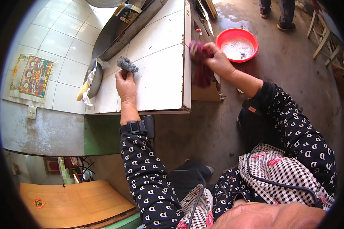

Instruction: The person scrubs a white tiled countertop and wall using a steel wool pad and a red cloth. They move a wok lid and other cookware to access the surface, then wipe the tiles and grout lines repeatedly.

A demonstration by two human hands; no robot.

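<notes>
My left hand (126, 87) reaches over the white tiled counter (160, 77) and grips a grey steel-wool scourer (127, 64) between thumb and fingers. Over the counter's right edge, my right hand (218, 60) is closed on a dark red cloth (203, 67), which hangs down in folds along the counter's side. The hand and cloth are slightly blurred, and I cannot tell whether the cloth touches the edge. Beyond my right hand, a red plastic basin (237, 58) of sudsy water stands on the floor.
A large wok (106, 35) is set into the counter's back, with a box (127, 13) at its rim. A metal pan (97, 78) leans by the tiled wall. A person's legs (286, 14) and a wooden stool (322, 37) are at upper right. Wet floor (232, 18) lies behind the basin.
</notes>
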